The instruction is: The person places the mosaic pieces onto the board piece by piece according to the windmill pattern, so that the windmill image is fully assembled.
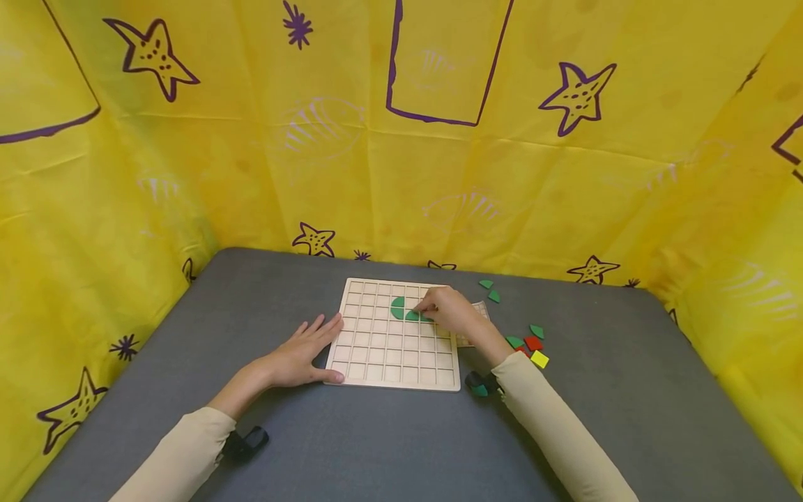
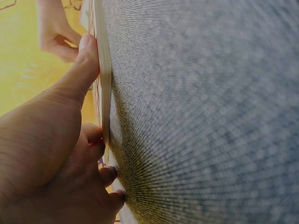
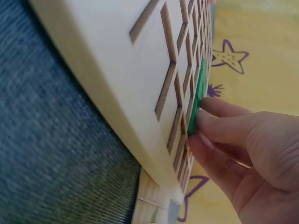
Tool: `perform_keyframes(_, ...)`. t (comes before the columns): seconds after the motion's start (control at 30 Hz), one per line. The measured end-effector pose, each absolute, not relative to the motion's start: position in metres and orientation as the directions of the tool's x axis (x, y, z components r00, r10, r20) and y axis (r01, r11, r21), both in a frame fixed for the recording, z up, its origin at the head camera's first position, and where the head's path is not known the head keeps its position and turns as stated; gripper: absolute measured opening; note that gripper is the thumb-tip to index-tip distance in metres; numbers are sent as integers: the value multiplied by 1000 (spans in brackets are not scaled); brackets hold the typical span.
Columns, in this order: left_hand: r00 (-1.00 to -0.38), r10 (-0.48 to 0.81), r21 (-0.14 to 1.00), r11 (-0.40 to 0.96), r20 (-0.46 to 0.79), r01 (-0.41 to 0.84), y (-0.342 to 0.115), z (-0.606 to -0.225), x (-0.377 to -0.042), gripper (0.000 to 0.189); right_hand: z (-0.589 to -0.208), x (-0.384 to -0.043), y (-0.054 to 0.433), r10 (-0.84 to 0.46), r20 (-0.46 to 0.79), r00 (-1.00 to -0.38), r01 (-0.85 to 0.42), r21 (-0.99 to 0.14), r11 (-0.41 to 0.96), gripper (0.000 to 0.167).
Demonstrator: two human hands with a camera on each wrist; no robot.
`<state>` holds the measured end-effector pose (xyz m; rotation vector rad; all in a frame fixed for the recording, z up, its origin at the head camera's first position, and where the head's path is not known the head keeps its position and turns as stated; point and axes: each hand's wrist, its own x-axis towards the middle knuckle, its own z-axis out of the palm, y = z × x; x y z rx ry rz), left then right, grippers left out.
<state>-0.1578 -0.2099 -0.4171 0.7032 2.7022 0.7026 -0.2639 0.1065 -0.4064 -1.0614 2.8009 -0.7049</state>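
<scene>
Grey counter (image 1: 376, 453) sits before yellow cloth backdrop (image 1: 376, 174). L hand (image 1: 297, 357), fingers spread, rests at left edge of gridded board (image 1: 389, 357); R hand (image 1: 448, 308) pinches 1 green pc (image 1: 412, 316) at board's upper half. Loose pcs (image 1: 533, 343) lie rt.

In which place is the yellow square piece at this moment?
In the head view, the yellow square piece lies on the grey table, right of the grid board, beside the red pieces and the right sleeve.
</scene>
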Motion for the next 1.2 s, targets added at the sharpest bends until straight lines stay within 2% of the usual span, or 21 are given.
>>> perform_keyframes(0.13, -847, 517, 513, 764, -123, 392, -209, -417, -158, 104, -404, -262, 108, -657, 98, -748, -630, -414, 656, 17)
perform_keyframes(0.5, -850, 511, 514, 768, -129, 384, -208, -416, -157, 104, -402, -260, 108, -617, 62, -784, -578, -434, 691, 21)
perform_keyframes(0.7, -846, 522, 521, 755, -108, 399, -208, -417, -156, 103, -401, -257, 106, -638, 39, -769, -610, -342, 715, 30)
perform_keyframes(0.9, -849, 514, 513, 766, -125, 388, -209, -418, -157, 104, -399, -255, 105, -657, 42, -753, -638, -288, 714, 30)
perform_keyframes(1.2, -851, 510, 515, 767, -125, 384, -209, -418, -158, 105, -400, -257, 105, -634, 44, -772, -609, -338, 718, 29)
